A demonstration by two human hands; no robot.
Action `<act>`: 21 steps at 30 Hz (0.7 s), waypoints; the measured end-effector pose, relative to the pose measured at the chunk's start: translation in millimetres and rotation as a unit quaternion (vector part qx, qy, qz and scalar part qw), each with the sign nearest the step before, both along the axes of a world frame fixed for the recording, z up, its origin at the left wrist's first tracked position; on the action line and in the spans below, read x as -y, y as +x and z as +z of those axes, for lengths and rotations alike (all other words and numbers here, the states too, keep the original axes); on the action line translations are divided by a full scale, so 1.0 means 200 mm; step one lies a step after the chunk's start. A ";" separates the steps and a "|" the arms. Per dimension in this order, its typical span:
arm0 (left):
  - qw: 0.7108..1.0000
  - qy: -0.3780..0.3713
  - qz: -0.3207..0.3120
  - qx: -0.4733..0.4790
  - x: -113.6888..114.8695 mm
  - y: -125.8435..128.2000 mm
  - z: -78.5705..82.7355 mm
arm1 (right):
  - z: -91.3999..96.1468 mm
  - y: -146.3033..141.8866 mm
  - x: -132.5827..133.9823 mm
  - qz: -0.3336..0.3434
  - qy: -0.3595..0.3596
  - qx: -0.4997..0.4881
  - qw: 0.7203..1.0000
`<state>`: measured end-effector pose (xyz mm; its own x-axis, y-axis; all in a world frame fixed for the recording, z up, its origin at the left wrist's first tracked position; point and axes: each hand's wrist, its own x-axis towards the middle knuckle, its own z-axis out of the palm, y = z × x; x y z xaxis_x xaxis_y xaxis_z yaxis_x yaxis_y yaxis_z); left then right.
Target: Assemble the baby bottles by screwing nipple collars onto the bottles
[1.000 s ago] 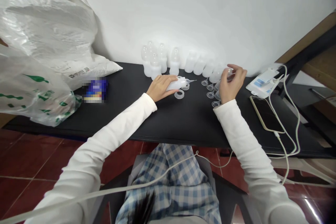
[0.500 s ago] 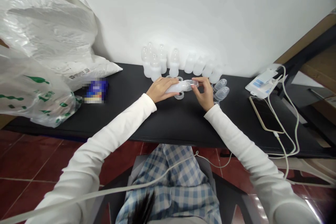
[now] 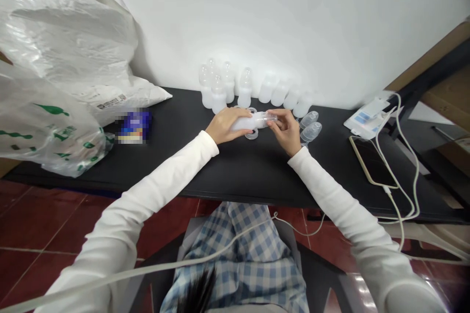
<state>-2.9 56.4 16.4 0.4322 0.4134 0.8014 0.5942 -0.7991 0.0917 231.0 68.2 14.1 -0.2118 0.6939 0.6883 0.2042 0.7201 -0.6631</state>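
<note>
My left hand (image 3: 226,125) is wrapped round the body of a small translucent white bottle (image 3: 243,123), which lies on its side in the air above the table. At the bottle's right end, my right hand (image 3: 285,129) pinches a clear domed cap (image 3: 265,118) that sits on the bottle's neck. Clear rings (image 3: 251,135) lie beneath the bottle, partly hidden by it. Just right of my right hand lie loose clear caps (image 3: 310,131). Several capped bottles (image 3: 219,95) stand behind my left hand, and several bottles without caps (image 3: 279,93) stand behind my right.
The black table (image 3: 235,171) backs onto a white wall. Large plastic bags (image 3: 66,49) and a blue packet (image 3: 135,124) occupy its left side. At right are a phone (image 3: 371,161) with a white cable (image 3: 413,183) and a white-and-blue package (image 3: 363,120). A cable also crosses my lap.
Both hands stay at nearly the same place on the bottle and cap. My right hand's fingers have shifted slightly around the cap; the view has moved a little.
</note>
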 end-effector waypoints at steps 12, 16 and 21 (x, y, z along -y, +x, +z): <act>0.979 0.152 0.002 -0.138 0.02 0.06 -0.04 | 0.05 -0.09 0.10 -0.140 -0.022 0.075 0.987; 0.979 0.114 -0.013 -0.170 -0.02 0.05 -0.05 | 0.04 -0.10 0.06 -0.130 -0.120 0.054 0.983; 0.989 0.064 0.013 -0.133 -0.05 0.04 -0.04 | 0.01 -0.07 0.04 -0.104 -0.130 0.063 0.984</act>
<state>4.6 66.5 8.4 0.6254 0.3300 0.7071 0.6047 -0.7777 -0.1718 216.9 61.0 16.6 -0.1185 0.8800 0.4600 0.4214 0.4640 -0.7792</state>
